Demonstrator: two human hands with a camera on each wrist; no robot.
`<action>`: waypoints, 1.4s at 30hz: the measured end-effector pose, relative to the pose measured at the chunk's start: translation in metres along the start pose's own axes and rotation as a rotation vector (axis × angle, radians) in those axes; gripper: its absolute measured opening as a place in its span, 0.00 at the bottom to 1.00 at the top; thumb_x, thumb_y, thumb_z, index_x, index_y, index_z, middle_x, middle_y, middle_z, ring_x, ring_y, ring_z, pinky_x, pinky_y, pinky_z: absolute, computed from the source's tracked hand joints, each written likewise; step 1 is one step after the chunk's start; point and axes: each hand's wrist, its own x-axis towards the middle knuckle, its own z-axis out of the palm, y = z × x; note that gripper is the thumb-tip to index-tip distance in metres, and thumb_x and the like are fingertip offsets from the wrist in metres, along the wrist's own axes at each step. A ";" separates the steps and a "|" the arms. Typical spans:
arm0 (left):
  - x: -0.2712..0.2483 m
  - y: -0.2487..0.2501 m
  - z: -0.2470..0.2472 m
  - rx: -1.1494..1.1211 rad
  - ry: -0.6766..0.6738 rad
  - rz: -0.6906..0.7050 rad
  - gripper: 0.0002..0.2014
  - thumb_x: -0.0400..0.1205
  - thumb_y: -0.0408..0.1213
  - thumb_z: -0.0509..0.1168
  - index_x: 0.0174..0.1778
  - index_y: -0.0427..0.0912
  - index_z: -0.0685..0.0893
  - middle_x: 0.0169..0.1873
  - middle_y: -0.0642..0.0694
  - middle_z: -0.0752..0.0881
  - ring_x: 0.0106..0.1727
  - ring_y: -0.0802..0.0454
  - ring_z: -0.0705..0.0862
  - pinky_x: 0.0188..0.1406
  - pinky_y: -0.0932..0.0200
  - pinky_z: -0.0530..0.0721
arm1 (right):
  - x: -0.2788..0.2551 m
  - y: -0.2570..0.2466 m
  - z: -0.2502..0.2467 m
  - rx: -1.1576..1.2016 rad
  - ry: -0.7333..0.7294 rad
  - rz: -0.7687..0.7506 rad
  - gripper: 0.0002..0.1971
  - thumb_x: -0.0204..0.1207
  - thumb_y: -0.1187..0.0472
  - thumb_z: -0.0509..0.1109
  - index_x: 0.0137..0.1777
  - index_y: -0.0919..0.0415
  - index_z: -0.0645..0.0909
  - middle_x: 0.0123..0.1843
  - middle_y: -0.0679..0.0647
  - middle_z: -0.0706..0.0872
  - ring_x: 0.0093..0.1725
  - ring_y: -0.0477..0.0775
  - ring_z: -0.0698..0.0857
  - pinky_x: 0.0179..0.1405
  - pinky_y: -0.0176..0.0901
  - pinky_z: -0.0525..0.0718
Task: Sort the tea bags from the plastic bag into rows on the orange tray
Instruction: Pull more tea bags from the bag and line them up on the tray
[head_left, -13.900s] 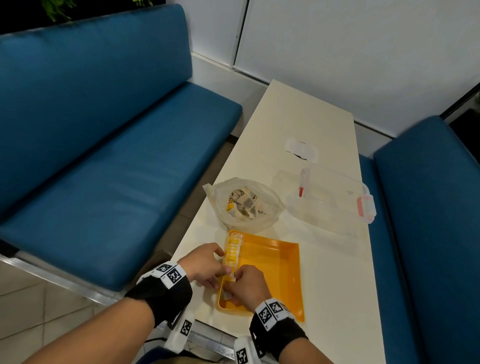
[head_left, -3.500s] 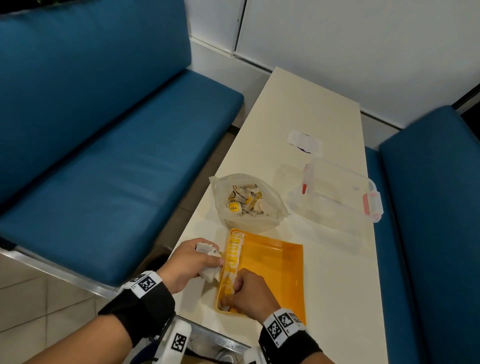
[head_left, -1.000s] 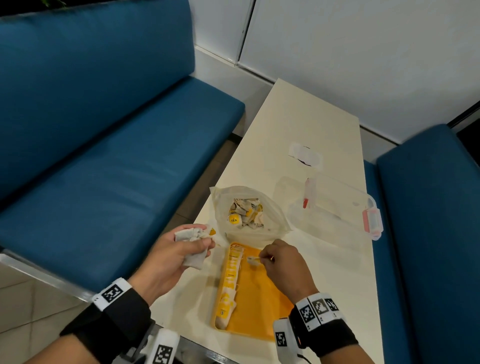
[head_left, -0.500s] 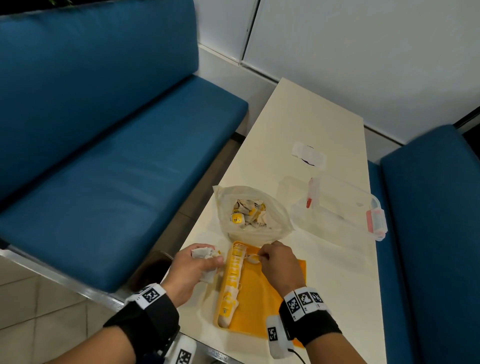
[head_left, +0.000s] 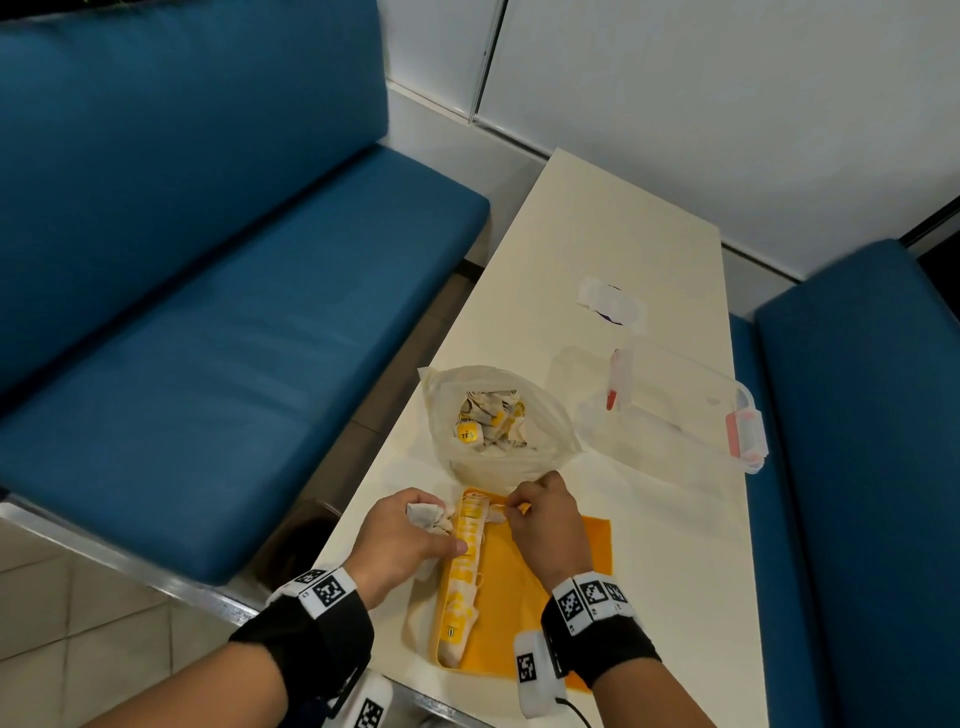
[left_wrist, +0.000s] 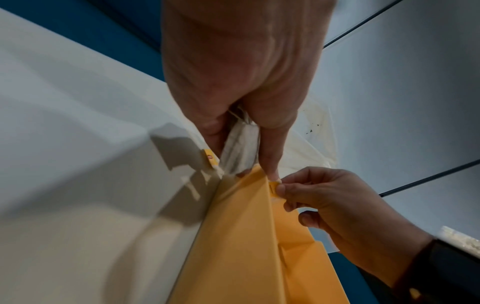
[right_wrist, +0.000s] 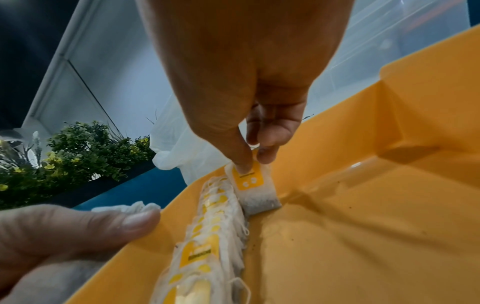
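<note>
Right hand: the right hand (head_left: 545, 525) hangs over the far end of the orange tray (head_left: 524, 623); its thumb and fingers (right_wrist: 244, 160) pinch the yellow tag of one tea bag (right_wrist: 255, 187), which stands at the far end of the row, its lower edge on the tray floor.
Left hand: the left hand (head_left: 402, 540) sits at the tray's left rim, fingers curled round a bunch of loose tea bags (head_left: 426, 517); its thumb (right_wrist: 124, 224) lies along the rim.
Row: a row of tea bags (head_left: 462, 571) packed along the tray's left wall, from the far end to the near end, yellow tags up.
Tray: on the near part of the table (head_left: 597, 218), close to its left edge.
Plastic bag: the plastic bag (head_left: 493, 415) lies open just beyond the tray's far end, more tea bags heaped inside.
Clear container: a clear container (head_left: 675, 410) with red clips, toward the table's right edge.
Beyond: a small white wrapper (head_left: 613, 306) farther up the table.
</note>
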 end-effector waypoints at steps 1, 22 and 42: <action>-0.001 0.000 -0.001 0.008 -0.009 0.001 0.23 0.61 0.35 0.90 0.50 0.47 0.90 0.45 0.50 0.91 0.47 0.54 0.88 0.36 0.67 0.83 | -0.001 0.000 0.002 0.016 0.013 -0.005 0.03 0.78 0.61 0.73 0.48 0.57 0.89 0.57 0.52 0.78 0.49 0.52 0.84 0.49 0.38 0.81; -0.006 0.002 -0.006 0.005 -0.020 -0.005 0.23 0.62 0.34 0.89 0.50 0.45 0.90 0.46 0.51 0.90 0.46 0.57 0.87 0.29 0.75 0.80 | 0.000 -0.012 0.007 0.002 0.033 0.064 0.06 0.78 0.56 0.71 0.47 0.57 0.78 0.54 0.51 0.77 0.44 0.52 0.80 0.44 0.45 0.81; -0.027 0.044 -0.036 -0.680 -0.419 -0.084 0.18 0.74 0.17 0.72 0.59 0.33 0.89 0.48 0.33 0.91 0.45 0.44 0.93 0.38 0.59 0.91 | -0.033 -0.032 -0.035 0.490 -0.072 0.016 0.15 0.71 0.64 0.75 0.52 0.43 0.83 0.52 0.42 0.86 0.37 0.45 0.84 0.41 0.40 0.86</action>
